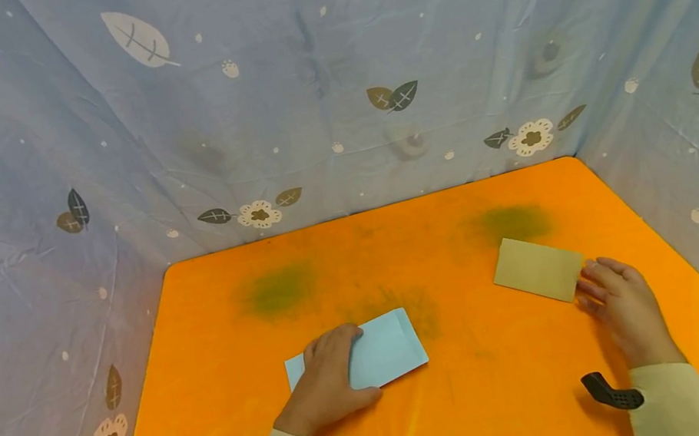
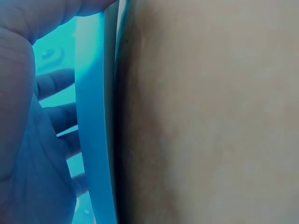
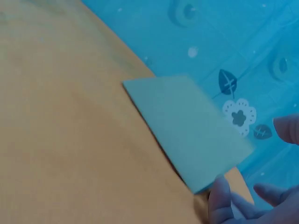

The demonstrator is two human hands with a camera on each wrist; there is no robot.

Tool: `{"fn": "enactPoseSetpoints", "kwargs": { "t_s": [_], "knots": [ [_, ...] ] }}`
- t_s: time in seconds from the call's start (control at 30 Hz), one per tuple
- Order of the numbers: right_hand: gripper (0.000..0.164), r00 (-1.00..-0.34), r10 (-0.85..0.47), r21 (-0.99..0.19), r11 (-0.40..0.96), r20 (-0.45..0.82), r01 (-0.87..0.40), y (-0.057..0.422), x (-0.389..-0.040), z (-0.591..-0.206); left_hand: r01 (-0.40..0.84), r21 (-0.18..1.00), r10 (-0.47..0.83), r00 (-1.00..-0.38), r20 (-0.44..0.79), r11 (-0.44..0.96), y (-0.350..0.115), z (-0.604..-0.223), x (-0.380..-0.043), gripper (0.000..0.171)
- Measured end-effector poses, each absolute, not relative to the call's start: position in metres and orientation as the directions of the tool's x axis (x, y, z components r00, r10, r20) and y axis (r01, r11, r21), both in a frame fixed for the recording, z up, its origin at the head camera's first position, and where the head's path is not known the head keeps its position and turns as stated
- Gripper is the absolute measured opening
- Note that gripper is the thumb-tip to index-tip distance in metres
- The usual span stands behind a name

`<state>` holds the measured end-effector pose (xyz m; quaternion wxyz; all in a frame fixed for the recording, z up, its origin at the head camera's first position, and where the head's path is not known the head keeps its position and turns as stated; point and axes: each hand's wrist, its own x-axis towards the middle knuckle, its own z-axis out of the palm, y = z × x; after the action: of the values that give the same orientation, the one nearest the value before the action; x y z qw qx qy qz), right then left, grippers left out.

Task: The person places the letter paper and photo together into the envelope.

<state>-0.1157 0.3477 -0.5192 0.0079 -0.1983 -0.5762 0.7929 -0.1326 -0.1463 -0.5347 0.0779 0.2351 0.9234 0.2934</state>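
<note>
A light blue paper envelope (image 1: 383,348) with a fold line near its right end lies at the front middle. My left hand (image 1: 328,377) reaches over its left part and grips it, thumb at the near edge and fingers toward the far edge. In the left wrist view, the thumb meets the top of the blue envelope (image 2: 93,116), with the other fingers partly hidden behind it. A flat tan rectangle of paper or card (image 1: 537,269) is at the right. My right hand (image 1: 625,309) is at its right end, fingertips by the edge and thumb apart in the right wrist view.
Both papers are over an orange table (image 1: 479,398) with rounded far corners and dark greenish smudges. Pale blue-grey curtains (image 1: 305,46) printed with leaves and flowers hang along its back and both sides. Black curved pieces (image 1: 612,394) stick out by both wrists.
</note>
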Motion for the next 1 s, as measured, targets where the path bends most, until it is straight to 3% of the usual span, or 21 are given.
{"fn": "enactPoseSetpoints", "kwargs": {
  "t_s": [0.13, 0.23, 0.63, 1.0],
  "knots": [
    [0.099, -0.897, 0.257, -0.910, -0.308, -0.361, 0.278, 0.345, -0.122, -0.512, 0.397, 0.576, 0.482, -0.876, 0.006, 0.714, -0.147, -0.534, -0.132, 0.091],
    [0.106, -0.877, 0.265, -0.904, -0.270, -0.401, 0.332, 0.343, -0.128, -0.506, 0.400, 0.574, 0.482, -0.876, 0.009, 0.715, -0.146, -0.534, -0.132, 0.090],
    [0.102, -0.820, 0.334, -0.879, -0.065, -0.465, 0.472, 0.331, -0.146, -0.502, 0.404, 0.563, 0.478, -0.878, 0.019, 0.721, -0.144, -0.534, -0.131, 0.090],
    [0.101, -0.819, 0.333, -0.882, -0.114, -0.468, 0.458, 0.320, -0.146, -0.503, 0.400, 0.568, 0.479, -0.878, 0.013, 0.719, -0.144, -0.534, -0.131, 0.090]
  ]
}}
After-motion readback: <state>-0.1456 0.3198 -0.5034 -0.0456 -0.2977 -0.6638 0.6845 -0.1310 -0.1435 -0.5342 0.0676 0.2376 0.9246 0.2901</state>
